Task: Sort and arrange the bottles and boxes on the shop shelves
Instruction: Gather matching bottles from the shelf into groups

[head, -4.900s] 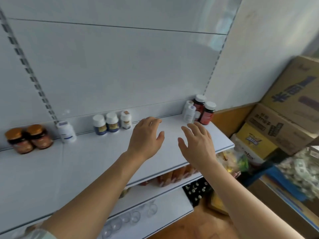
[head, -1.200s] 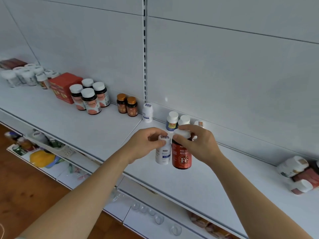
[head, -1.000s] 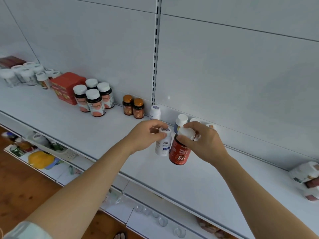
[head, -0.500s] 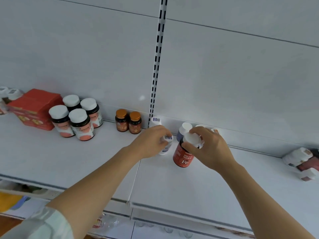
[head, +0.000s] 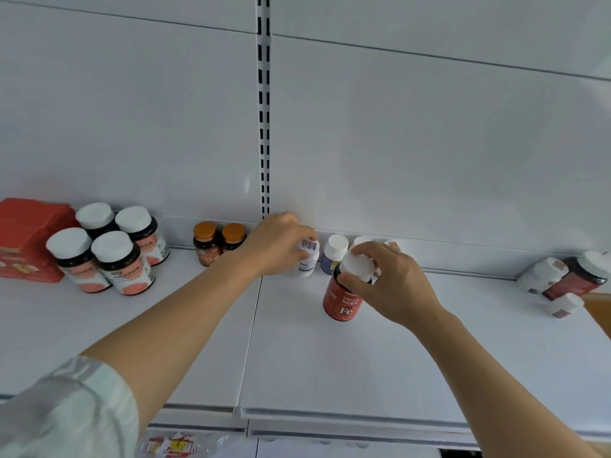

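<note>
Head view: the left hand (head: 281, 242) grips a small white bottle (head: 308, 259) at the shelf's (head: 363, 358) back wall, toward 12 o'clock. The right hand (head: 386, 282) pinches the white cap of the red bottle (head: 342, 299), at 4 o'clock from it. Best set each down upright, label forward, beside its like. Both look like smooth, round plastic.

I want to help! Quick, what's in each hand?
Left hand: fingers grip the small white bottle.
Right hand: fingers grip the red Fe bottle by its cap.
</note>
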